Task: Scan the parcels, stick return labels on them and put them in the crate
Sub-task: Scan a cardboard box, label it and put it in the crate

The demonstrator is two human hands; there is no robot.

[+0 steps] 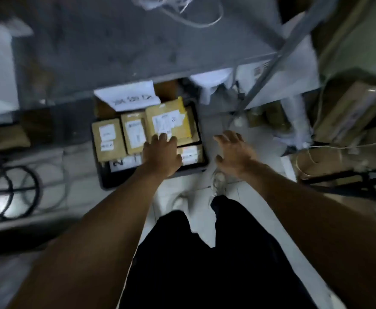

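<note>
A dark crate (106, 181) stands on the floor below the table edge, filled with several brown cardboard parcels bearing white labels. The largest parcel (168, 122) lies on top at the crate's right, tilted a little. My left hand (161, 152) reaches down over the crate, its fingertips at that parcel's near edge, fingers fairly straight. My right hand (233, 150) hovers to the right of the crate with spread fingers, holding nothing. The picture is blurred by motion.
A grey table (124, 52) spans the top, with a white handwritten paper sign (130, 97) hanging over the crate's far side. Metal shelf legs (269, 70), boxes and cords crowd the right. A round black wire frame (11, 192) lies at the left. My legs and shoes stand on pale tiles.
</note>
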